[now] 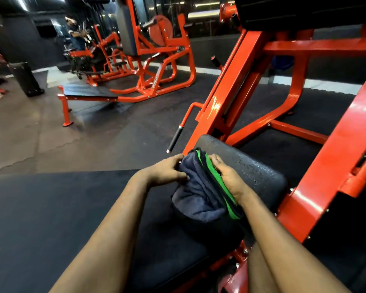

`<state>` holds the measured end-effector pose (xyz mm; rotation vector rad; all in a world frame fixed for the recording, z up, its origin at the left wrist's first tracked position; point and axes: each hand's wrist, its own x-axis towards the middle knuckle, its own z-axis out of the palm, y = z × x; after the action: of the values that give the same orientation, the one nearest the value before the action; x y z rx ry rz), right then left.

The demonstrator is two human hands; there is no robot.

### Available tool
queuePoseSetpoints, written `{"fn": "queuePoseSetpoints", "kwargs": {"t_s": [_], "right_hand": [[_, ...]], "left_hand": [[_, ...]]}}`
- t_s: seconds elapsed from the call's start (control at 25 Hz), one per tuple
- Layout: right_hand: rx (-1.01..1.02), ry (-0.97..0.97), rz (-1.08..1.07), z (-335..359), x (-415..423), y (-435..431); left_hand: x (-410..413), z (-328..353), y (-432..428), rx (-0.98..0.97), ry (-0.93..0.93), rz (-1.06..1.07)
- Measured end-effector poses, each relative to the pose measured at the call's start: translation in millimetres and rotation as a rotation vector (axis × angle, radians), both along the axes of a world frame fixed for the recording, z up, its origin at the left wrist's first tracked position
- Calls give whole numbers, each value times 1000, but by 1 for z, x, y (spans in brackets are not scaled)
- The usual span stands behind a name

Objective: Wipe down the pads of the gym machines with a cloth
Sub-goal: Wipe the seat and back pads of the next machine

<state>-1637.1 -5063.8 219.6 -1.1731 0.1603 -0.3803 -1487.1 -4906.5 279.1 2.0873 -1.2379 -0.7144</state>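
A bunched cloth (201,195), dark blue with a green side, lies on the black seat pad (256,166) of an orange machine. My left hand (167,170) grips the cloth's blue left edge with curled fingers. Along the green right edge, my right hand (226,176) holds the same cloth. Small wet drops speckle the pad to the right of my hands. Part of the pad lies hidden under the cloth.
The orange frame (317,172) rises steeply on the right and behind the pad. A black-gripped handle (174,138) sticks out just beyond my left hand. Another orange machine with a low bench (89,92) stands at the back left on dark rubber flooring (51,208).
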Motion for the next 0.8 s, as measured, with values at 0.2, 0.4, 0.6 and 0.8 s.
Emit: {"fn": "queuePoseSetpoints", "kwargs": {"t_s": [0.2, 0.4, 0.6, 0.8], "right_hand": [[-175, -20, 59, 20, -15, 7], [-280, 17, 93, 45, -26, 18], [-308, 193, 24, 23, -6, 27], [-51, 141, 165, 2, 13, 37]], "left_hand": [[-8, 48, 2, 80, -373, 51], [-17, 108, 24, 129, -532, -45], [-24, 145, 49, 110, -545, -161], [-29, 150, 56, 68, -413, -144]]}}
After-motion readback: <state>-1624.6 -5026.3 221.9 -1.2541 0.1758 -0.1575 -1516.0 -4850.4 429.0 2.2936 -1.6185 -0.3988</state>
